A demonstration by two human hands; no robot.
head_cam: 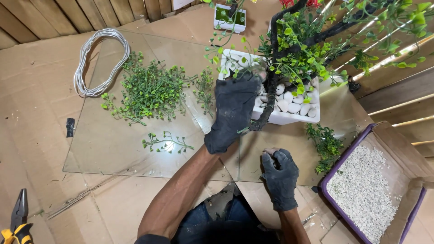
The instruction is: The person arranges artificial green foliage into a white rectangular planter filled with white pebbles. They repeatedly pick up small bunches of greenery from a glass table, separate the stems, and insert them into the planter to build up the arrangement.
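Observation:
My left hand (233, 110), in a dark glove, reaches forward and grips the dark twisted trunk (271, 90) of an artificial tree near its base. The tree stands in a white rectangular pot (289, 118) filled with white pebbles, and its green leafy branches (307, 54) spread above. My right hand (280, 174), also gloved, is closed into a loose fist near the front of the glass sheet (113, 144), just below the pot; whether it pinches something small I cannot tell.
A pile of green plastic sprigs (151, 90) lies on the glass, one loose sprig (167, 143) nearer me. A coil of white wire (99, 61) lies left. A purple-edged box of white gravel (366, 190) sits right. Pliers (18, 221) rest bottom left. A second white pot (229, 17) stands behind.

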